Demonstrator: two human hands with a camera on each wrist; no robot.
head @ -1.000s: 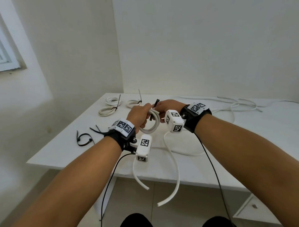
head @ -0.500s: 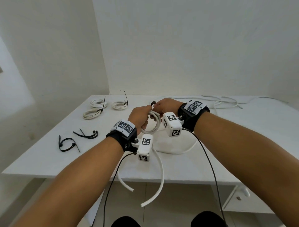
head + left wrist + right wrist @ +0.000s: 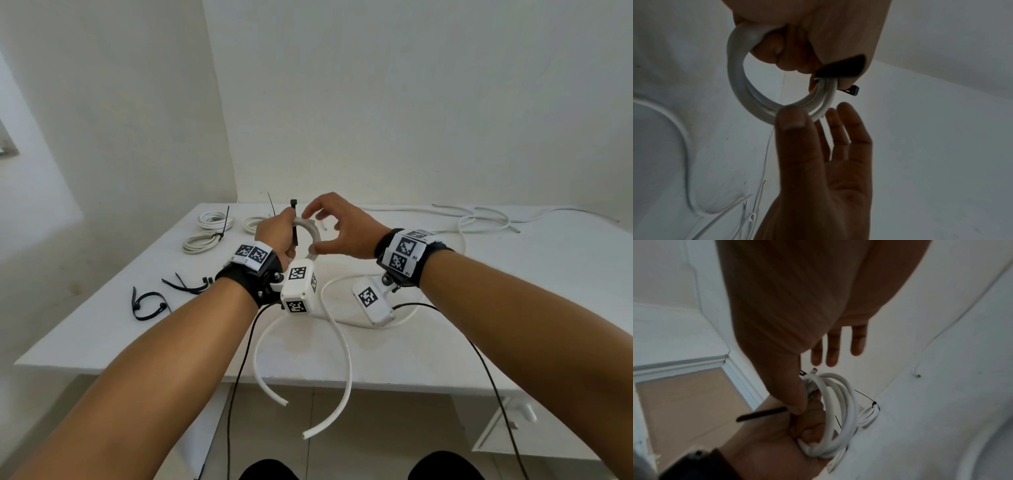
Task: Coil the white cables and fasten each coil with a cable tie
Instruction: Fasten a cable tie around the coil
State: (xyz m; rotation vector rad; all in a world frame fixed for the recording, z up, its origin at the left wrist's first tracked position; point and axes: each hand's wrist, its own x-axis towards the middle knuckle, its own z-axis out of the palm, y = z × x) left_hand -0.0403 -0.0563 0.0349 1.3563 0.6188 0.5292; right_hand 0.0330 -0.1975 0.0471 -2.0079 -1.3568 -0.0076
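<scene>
1. Head view: my left hand (image 3: 274, 230) is gripping the white cable coil (image 3: 313, 233) and a black cable tie (image 3: 294, 219) above the table (image 3: 513, 274).
2. Left wrist view: my right hand (image 3: 830, 162) is lying slack, thumb touching the coil.
3. Right wrist view: the tie's tail is sticking out left of the coil.

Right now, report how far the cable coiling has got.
Done: three tied coils lie at the table's far left. In hand: the left hand grips a fourth coil with a black tie; the right hand touches it. Left: loose cable at the far right, spare ties waiting.
</scene>
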